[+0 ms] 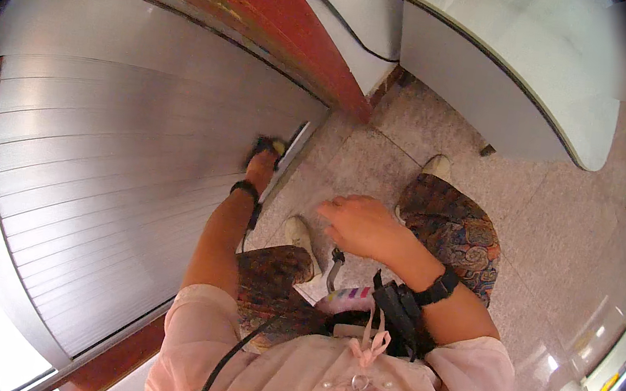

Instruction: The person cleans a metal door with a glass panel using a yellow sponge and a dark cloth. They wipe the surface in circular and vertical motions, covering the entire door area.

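My left hand [260,168] reaches down to the lower corner of a ridged silver metal door [119,135]. Its fingers are closed around a small dark pad with a yellow patch [279,147], pressed against the door near its bottom rail [295,145]. The pad's exact kind is too small and blurred to make out. Over the floor, to the right of the left hand, hangs my right hand [362,226]. Its fingers are partly stretched out, slightly smeared, with nothing visible in them, and they touch nothing.
A red door frame [293,35] runs along the door's far side. Beyond it stands a white counter [488,84] with a curved corner. My shoes [297,234] are on the speckled tile floor [531,243]. A dark cable [220,366] crosses my left side; several small items lie at the lower right.
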Motion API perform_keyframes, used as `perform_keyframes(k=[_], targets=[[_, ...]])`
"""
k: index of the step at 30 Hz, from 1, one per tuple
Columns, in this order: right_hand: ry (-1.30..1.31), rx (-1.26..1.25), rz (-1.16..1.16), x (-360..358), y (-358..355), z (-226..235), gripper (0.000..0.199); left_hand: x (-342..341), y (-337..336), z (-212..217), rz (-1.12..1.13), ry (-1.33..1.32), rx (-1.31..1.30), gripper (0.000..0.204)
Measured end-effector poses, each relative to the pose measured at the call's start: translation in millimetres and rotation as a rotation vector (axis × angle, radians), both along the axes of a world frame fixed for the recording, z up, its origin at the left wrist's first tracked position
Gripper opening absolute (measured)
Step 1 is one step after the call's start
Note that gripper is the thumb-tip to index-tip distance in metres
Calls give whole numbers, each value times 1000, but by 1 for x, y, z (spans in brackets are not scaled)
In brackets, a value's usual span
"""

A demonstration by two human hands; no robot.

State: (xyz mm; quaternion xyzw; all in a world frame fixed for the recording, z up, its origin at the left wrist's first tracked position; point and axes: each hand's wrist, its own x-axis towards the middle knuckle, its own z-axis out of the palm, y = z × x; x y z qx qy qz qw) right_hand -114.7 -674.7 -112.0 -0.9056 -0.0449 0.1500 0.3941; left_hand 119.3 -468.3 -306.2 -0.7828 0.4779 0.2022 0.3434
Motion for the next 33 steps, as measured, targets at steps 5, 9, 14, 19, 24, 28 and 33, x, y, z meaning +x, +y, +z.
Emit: perform_keyframes(k=[5, 9, 14, 19, 24, 28, 33], targets=[[-5, -43, 42, -4, 1, 1, 26, 16, -62, 5, -4, 53, -506, 35], [-31, -23, 20, -3, 3, -4, 24, 7, 20, -18, 172, 245, -588, 36], [96, -67, 56, 13, -2, 12, 27, -28, 32, 64, -70, 84, -78, 26], [42, 4, 34, 20, 4, -7, 33, -72, 31, 171, 657, 198, -686, 26], [-49, 605, -292, 21, 15, -7, 42, -126, 25, 253, 1555, 1094, -1376, 39], [175, 1341, -243, 5, 38, 22, 55, -185, 13, 289, 1647, 1391, -1672, 39], [125, 1449, -193, -18, 50, 33, 61, -235, 11, 295, 1415, 1072, -1728, 33]])
